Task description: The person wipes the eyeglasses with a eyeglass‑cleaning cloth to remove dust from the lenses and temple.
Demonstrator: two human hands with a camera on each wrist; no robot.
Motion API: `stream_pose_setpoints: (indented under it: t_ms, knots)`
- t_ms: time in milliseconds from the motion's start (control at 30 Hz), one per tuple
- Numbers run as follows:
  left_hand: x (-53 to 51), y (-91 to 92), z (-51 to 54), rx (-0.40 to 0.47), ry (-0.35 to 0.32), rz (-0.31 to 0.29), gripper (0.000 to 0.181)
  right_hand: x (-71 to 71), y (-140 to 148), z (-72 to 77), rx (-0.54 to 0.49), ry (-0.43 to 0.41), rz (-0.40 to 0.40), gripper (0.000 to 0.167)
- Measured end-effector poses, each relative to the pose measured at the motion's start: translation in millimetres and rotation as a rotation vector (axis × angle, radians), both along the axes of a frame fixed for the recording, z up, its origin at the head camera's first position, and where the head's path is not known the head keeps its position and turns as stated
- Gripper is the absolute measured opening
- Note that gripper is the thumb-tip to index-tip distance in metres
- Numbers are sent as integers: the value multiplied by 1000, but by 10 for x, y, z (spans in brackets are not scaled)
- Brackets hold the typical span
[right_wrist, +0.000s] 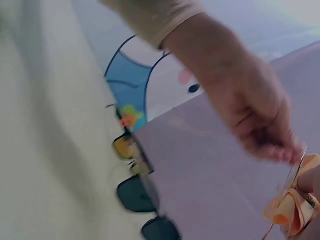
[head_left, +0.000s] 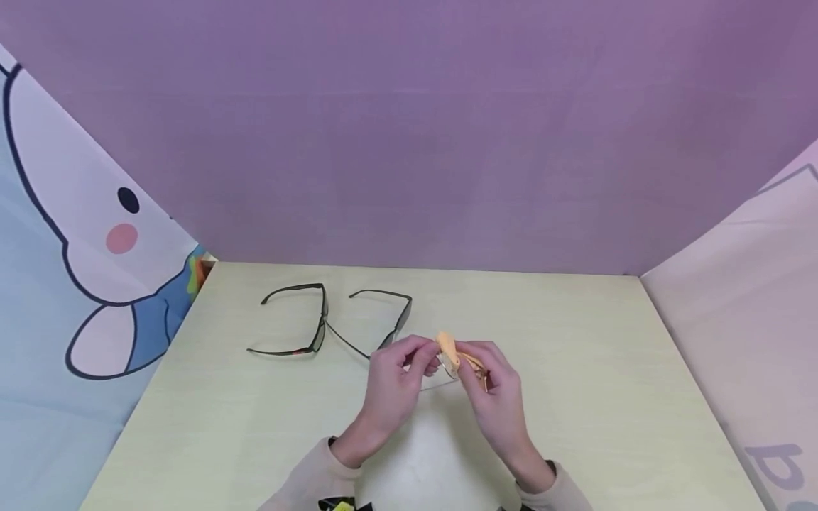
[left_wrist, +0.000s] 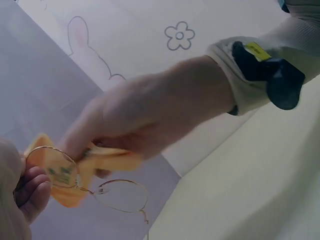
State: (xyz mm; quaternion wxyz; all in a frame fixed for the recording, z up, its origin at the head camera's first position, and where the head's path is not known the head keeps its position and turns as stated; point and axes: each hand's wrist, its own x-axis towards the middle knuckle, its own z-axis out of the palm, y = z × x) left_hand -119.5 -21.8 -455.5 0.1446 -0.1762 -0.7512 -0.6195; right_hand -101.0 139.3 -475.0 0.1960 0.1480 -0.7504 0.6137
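Observation:
Thin gold-rimmed glasses [head_left: 449, 369] [left_wrist: 86, 190] are held above the table between both hands. My left hand [head_left: 393, 387] [left_wrist: 25, 195] [right_wrist: 250, 105] pinches their frame on the left side. An orange cloth [head_left: 446, 345] [left_wrist: 68, 198] [right_wrist: 289, 212] is folded around part of one lens, with small green marks on it in the left wrist view. My right hand [head_left: 501, 404] [left_wrist: 145, 115] [right_wrist: 311, 182] grips the cloth and the glasses through it. Its fingertips are partly hidden by the cloth.
Dark-framed glasses [head_left: 322, 326] lie unfolded on the table [head_left: 575, 341] at the left. Another dark pair [head_left: 405, 312] lies beside them, partly behind my left hand. A purple backdrop [head_left: 415, 142] rises at the table's back edge, with printed cloths at both sides.

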Motion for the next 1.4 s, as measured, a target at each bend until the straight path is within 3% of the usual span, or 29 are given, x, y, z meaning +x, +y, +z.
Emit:
stream_pose_setpoints:
  t_ms: [233,467,700,867,1100,1400]
  knots:
    - [-8,-21,-12,6,5,-6,13,11,38,-108,10,-40,-22,27]
    - [13,-13,-9,-10,-1,-4,12,51,-39,25,-45,73,47,30]
    - [-3,-41,17,19,37,13,13,12,17,-90,-24,90,39,31]
    - [-27,-60,-6,-15,47,30,12,-27,74,-148,6,46,46,29]
    - [-10,-51,7,-14,-1,-5,13,-76,123,-191,-74,-20,36,26]
    - [18,-52,32,14,4,-4,13,-98,145,-353,-40,-225,-5,21]
